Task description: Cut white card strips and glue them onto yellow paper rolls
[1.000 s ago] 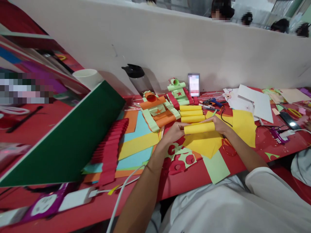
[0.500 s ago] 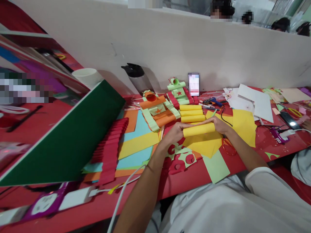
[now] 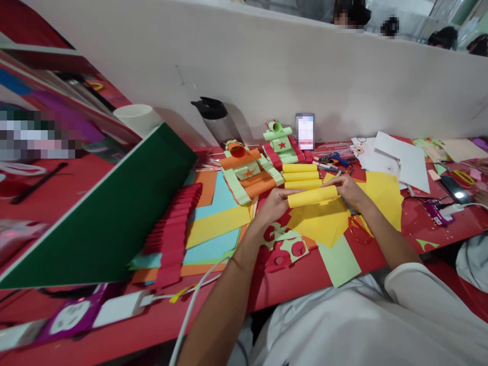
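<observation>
Between my two hands is a yellow paper roll (image 3: 313, 197), held level above the yellow sheets (image 3: 318, 223). My left hand (image 3: 277, 203) is closed on its left end, and my right hand (image 3: 348, 190) grips the right end. Just behind it lie several finished yellow paper rolls (image 3: 301, 176) in a row. Orange-and-green (image 3: 249, 175) and red-and-green (image 3: 281, 145) paper tank models stand further back. Scissors (image 3: 359, 229) with red and yellow handles lie beneath my right wrist. Red and green paper cutouts (image 3: 282, 254) are near my left forearm.
A green board (image 3: 102, 218) leans at the left, with stacked coloured paper (image 3: 217, 229) and a red pleated strip (image 3: 171, 244) beside it. A dark bottle (image 3: 217, 119) and a phone (image 3: 305, 132) stand by the wall. A white cable (image 3: 190, 315) crosses the front edge. Another person's hand is at far right.
The right end of the roll has risen slightly, and my right hand has shifted a little right and turned. More of the scissors now shows.
</observation>
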`<action>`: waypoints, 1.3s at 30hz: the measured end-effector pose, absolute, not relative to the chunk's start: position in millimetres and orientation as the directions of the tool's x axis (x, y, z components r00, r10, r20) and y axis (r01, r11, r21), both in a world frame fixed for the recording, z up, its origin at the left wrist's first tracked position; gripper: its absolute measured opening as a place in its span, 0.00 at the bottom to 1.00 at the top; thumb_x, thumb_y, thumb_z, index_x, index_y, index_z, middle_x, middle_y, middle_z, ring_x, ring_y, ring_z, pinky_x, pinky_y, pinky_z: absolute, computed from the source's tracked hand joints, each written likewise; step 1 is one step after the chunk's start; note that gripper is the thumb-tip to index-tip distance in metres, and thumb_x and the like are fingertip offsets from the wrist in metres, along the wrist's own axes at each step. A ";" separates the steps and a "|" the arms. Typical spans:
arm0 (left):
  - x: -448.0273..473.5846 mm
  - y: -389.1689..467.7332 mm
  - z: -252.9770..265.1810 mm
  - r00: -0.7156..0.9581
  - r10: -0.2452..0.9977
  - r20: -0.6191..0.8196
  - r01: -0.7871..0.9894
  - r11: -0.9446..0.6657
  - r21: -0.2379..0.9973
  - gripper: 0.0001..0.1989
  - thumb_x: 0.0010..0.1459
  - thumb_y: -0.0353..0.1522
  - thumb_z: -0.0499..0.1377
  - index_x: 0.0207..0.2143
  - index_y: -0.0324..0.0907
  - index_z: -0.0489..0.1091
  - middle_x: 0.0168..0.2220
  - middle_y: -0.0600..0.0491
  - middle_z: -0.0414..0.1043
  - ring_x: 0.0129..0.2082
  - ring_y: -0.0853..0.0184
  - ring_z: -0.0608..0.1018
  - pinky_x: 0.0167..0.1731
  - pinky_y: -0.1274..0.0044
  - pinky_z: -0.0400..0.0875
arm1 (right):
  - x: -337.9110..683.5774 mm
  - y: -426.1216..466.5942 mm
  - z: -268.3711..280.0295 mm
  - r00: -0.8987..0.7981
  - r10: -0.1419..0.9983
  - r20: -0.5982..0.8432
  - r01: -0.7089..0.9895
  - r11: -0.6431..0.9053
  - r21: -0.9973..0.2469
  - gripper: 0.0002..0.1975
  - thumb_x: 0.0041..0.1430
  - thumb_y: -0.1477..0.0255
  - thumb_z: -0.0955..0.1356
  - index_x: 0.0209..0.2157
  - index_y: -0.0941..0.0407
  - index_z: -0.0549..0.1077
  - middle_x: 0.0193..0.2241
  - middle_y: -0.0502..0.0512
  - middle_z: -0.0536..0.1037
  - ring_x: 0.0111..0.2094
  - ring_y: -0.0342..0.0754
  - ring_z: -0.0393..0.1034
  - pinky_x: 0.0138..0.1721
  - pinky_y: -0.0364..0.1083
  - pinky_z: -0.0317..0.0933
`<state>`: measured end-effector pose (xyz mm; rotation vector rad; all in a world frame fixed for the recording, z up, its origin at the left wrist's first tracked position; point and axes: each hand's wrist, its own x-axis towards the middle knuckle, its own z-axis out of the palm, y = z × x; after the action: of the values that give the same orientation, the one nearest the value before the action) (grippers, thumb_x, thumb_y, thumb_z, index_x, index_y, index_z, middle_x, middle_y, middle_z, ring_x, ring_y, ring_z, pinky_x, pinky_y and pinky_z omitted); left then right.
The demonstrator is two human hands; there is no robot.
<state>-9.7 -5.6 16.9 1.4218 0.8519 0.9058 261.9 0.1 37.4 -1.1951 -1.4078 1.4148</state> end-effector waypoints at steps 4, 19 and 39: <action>-8.5 -4.5 17.4 0.353 0.935 0.033 -0.036 -0.021 0.999 0.28 0.43 0.49 0.76 0.41 0.38 0.86 0.38 0.42 0.86 0.46 0.48 0.85 0.49 0.64 0.80 | 266.1 4.4 32.1 -0.218 0.973 -0.079 0.064 -0.067 -0.996 0.17 0.39 0.66 0.79 0.35 0.57 0.88 0.28 0.55 0.86 0.26 0.46 0.78 0.28 0.42 0.71; -6.9 -0.4 12.2 0.270 0.963 -0.017 -0.022 0.024 0.999 0.25 0.36 0.45 0.78 0.34 0.39 0.84 0.30 0.47 0.84 0.32 0.58 0.84 0.34 0.74 0.79 | 266.9 4.0 27.7 -0.257 0.960 -0.113 0.071 -0.098 -0.993 0.14 0.43 0.70 0.75 0.35 0.56 0.82 0.29 0.51 0.83 0.26 0.43 0.73 0.25 0.39 0.67; -4.5 -0.5 8.4 0.288 0.957 -0.035 0.055 0.020 0.998 0.18 0.41 0.44 0.73 0.32 0.40 0.84 0.28 0.51 0.83 0.29 0.62 0.82 0.31 0.75 0.77 | 284.0 11.2 27.7 -0.231 0.963 -0.136 0.259 -0.074 -0.963 0.13 0.42 0.69 0.74 0.33 0.58 0.84 0.29 0.54 0.85 0.29 0.47 0.76 0.32 0.43 0.68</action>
<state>-4.5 -0.5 8.4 1.3506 1.0389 0.9463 284.0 11.2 27.7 -1.3497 -1.5338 1.3474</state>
